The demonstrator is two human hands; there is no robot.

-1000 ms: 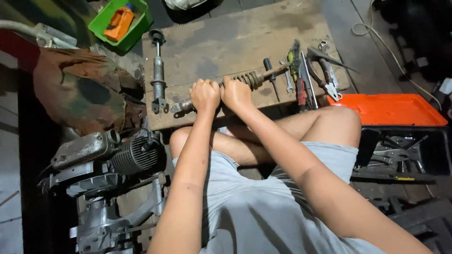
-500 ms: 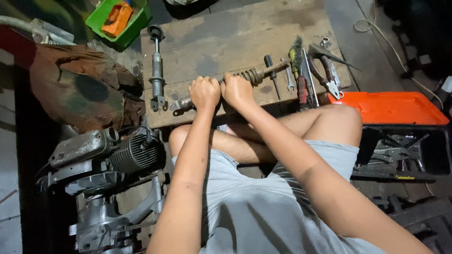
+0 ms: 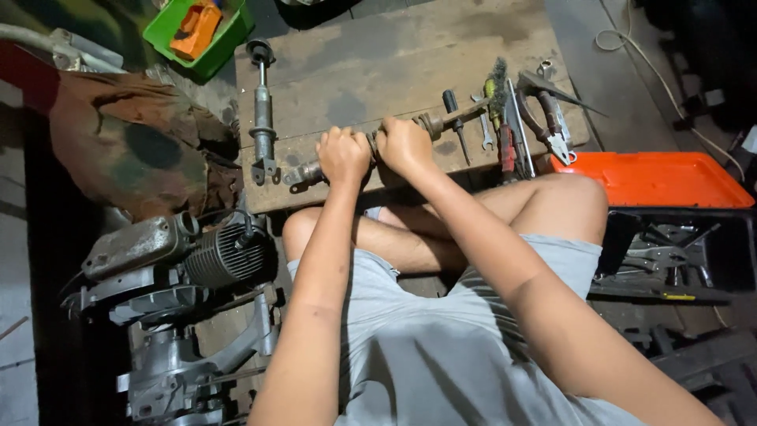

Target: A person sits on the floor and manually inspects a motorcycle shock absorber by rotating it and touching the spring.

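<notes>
I sit cross-legged before a worn wooden board [image 3: 378,55] on the floor. Both hands grip a rusty shock absorber [image 3: 441,124] lying across the board's near edge. My left hand [image 3: 343,156] closes around its left part, close to the end eyelet [image 3: 300,173]. My right hand [image 3: 404,146] clamps the coil spring section; most of the spring is hidden under my fingers. A second grey shock absorber [image 3: 262,110] lies lengthwise on the board to the left.
Hand tools lie at the board's right: a screwdriver [image 3: 456,122], wrench, wire brush [image 3: 498,87] and pliers [image 3: 544,114]. An orange toolbox lid [image 3: 662,180] and open tool tray [image 3: 670,256] sit right. An engine [image 3: 181,268] stands left, a green bin [image 3: 201,31] far left.
My hands have shifted slightly along the shock absorber and squeezed closer together; the visible length of spring to the right of my right hand is shorter.
</notes>
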